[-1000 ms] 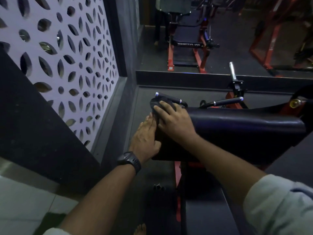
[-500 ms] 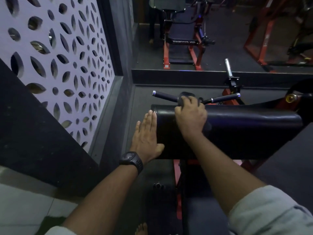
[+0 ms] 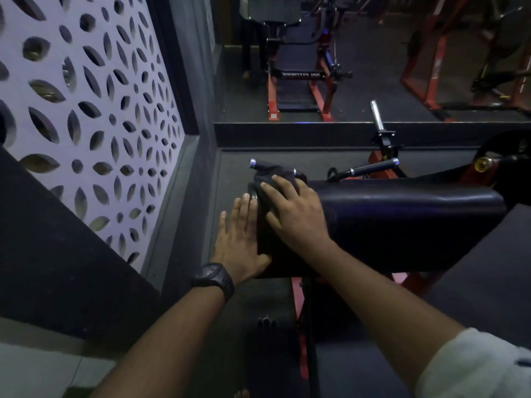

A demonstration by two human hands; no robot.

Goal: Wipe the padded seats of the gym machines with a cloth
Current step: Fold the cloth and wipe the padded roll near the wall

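Working in a dim gym room, facing a mirror (image 3: 373,67) running well beyond the fingertips, with a perforated wall panel (image 3: 86,110) rising off to the outside of the left hand (image 3: 238,239). Leaning over a long black padded seat (image 3: 402,214) stretching away to the outside of the right hand (image 3: 296,214), carried on a red frame (image 3: 296,297) dropping beneath both wrists.

Now pressing the right hand flat, fingers spread and straight, onto the end of the seat right beside the left hand, after reaching further along the top edge half a second ago with fingers curled over it. Returning, then, to the same end covered a second ago. Reading this as back-and-forth strokes, with this end getting repeated passes and the long stretch outside the right hand probably still needing more wiping. Keeping the left hand flat and straight-fingered against the end face of the seat, touching it, holding nothing, bracing in the same spot as before.

Pinning a dark cloth (image 3: 265,182) between the right palm and the seat, its loose edge poking out past the right fingertips toward a black handle grip (image 3: 260,164) just beyond. Wearing a black watch (image 3: 212,278) on the left wrist.
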